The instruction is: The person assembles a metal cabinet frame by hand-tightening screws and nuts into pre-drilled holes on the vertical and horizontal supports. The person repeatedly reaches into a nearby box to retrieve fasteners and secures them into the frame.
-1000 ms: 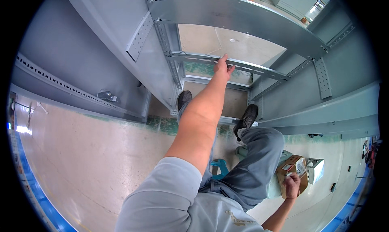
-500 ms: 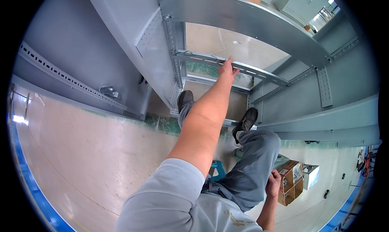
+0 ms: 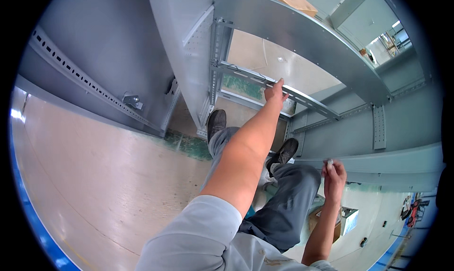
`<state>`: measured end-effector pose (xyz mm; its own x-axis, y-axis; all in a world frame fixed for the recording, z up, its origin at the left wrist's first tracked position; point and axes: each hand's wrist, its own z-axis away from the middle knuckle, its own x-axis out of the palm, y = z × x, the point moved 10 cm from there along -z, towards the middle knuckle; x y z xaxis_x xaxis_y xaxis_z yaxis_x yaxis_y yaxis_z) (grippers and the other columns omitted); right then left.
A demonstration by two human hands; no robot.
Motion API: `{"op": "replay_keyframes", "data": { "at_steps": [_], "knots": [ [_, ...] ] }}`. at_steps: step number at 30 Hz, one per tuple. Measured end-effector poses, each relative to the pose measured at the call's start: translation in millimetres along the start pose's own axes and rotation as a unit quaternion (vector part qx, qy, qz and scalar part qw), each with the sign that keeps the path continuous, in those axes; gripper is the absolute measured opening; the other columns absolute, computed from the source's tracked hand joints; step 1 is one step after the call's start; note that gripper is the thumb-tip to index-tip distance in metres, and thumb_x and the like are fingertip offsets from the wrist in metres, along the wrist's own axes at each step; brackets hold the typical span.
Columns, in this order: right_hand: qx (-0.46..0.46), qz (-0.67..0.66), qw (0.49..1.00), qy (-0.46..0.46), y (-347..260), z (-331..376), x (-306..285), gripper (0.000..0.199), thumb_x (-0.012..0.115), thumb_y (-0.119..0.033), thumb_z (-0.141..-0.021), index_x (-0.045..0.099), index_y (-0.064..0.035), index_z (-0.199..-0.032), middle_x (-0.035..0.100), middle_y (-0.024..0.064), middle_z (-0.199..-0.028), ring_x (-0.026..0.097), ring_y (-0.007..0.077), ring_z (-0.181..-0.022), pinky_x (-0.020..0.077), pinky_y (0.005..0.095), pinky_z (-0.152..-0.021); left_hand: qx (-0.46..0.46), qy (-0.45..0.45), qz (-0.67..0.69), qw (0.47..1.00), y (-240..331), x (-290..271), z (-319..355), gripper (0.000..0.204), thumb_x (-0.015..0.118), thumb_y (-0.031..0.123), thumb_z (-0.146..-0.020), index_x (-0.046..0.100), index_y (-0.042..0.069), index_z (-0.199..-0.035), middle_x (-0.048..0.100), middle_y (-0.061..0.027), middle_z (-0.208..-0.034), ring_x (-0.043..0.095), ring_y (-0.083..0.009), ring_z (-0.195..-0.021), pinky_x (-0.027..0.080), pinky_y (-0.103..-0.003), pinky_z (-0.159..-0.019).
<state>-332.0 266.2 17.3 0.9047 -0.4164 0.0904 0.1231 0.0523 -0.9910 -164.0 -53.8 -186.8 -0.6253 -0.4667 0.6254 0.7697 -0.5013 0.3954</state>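
Observation:
Inside the grey metal cabinet frame, my left hand (image 3: 275, 94) is closed on a slotted metal crossbar (image 3: 312, 102), its fingers over the upper edge. The crossbar spans between two punched uprights, below a wide plain metal panel (image 3: 283, 26). Raised above my right knee, my right hand (image 3: 335, 180) pinches a small pale, shiny piece (image 3: 329, 162) between its fingertips. That piece is too small and blurred to name. A few wire-like bits (image 3: 257, 76) lie along the crossbar's left part.
A grey cabinet door (image 3: 109, 44) with a punched strip stands at the left. Beside my right forearm is a cardboard box (image 3: 318, 220), partly hidden, and a white box (image 3: 349, 221). Another cardboard box (image 3: 293, 1) sits beyond the panel. My shoes (image 3: 216, 123) are at the frame's base.
My right hand has risen from beside the cardboard box to above my knee, with a small piece in its fingers. The left hand stays on the crossbar; the view has shifted.

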Motion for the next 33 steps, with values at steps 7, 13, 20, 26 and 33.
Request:
{"op": "replay_keyframes", "data": {
  "at_steps": [7,13,20,26,33],
  "knots": [
    [0.069,0.06,0.968,-0.233,3.0,-115.4,193.2,0.013,0.069,-0.004,-0.089,0.062,-0.0004,-0.099,0.066,0.0101,-0.091,0.059,0.0118,-0.072,0.0461,0.025,-0.062,-0.028,0.04,-0.065,0.997,-12.9,1.0,1.4,0.058,0.082,0.032,-0.081,0.055,-0.007,-0.114,0.061,-0.0203,-0.119,0.067,-0.0295,-0.094,0.064,-0.035,-0.065],
    [0.084,0.018,0.947,-0.31,33.0,-172.3,340.3,0.013,0.068,-0.004,-0.092,0.061,-0.0006,-0.103,0.066,0.0081,-0.09,0.058,0.0107,-0.072,0.0471,0.0256,-0.064,0.026,-0.029,-0.023,0.999,-0.7,-6.2,13.5,0.058,0.075,0.033,-0.087,0.047,0.0,-0.125,0.054,-0.0173,-0.128,0.062,-0.0261,-0.103,0.06,-0.033,-0.076],
    [0.043,-0.037,0.946,-0.319,26.5,-198.5,441.3,0.019,0.07,-0.011,-0.093,0.063,0.0028,-0.103,0.065,0.005,-0.087,0.06,0.0092,-0.07,0.0496,0.0226,-0.063,0.054,-0.052,-0.055,0.996,19.9,6.1,45.7,0.07,0.07,0.037,-0.092,0.032,0.006,-0.141,0.042,-0.0147,-0.141,0.057,-0.025,-0.111,0.057,-0.031,-0.082],
    [0.013,-0.031,0.951,-0.307,16.4,-203.1,480.5,0.019,0.071,-0.014,-0.093,0.064,0.0021,-0.099,0.066,0.0058,-0.084,0.059,0.0096,-0.067,0.0497,0.0231,-0.06,0.083,-0.076,-0.064,0.992,28.2,2.1,32.3,0.083,0.067,0.04,-0.095,0.016,0.011,-0.154,0.03,-0.0125,-0.153,0.054,-0.0244,-0.117,0.056,-0.029,-0.087],
    [-0.008,0.001,0.96,-0.279,25.0,-211.1,470.8,0.017,0.072,-0.014,-0.093,0.065,0.0014,-0.096,0.066,0.0066,-0.083,0.059,0.0105,-0.066,0.0513,0.0244,-0.06,0.064,-0.068,-0.066,0.993,30.0,3.3,47.4,0.082,0.065,0.039,-0.096,0.017,0.008,-0.155,0.03,-0.0141,-0.153,0.054,-0.0253,-0.119,0.056,-0.031,-0.089]
  ]
}}
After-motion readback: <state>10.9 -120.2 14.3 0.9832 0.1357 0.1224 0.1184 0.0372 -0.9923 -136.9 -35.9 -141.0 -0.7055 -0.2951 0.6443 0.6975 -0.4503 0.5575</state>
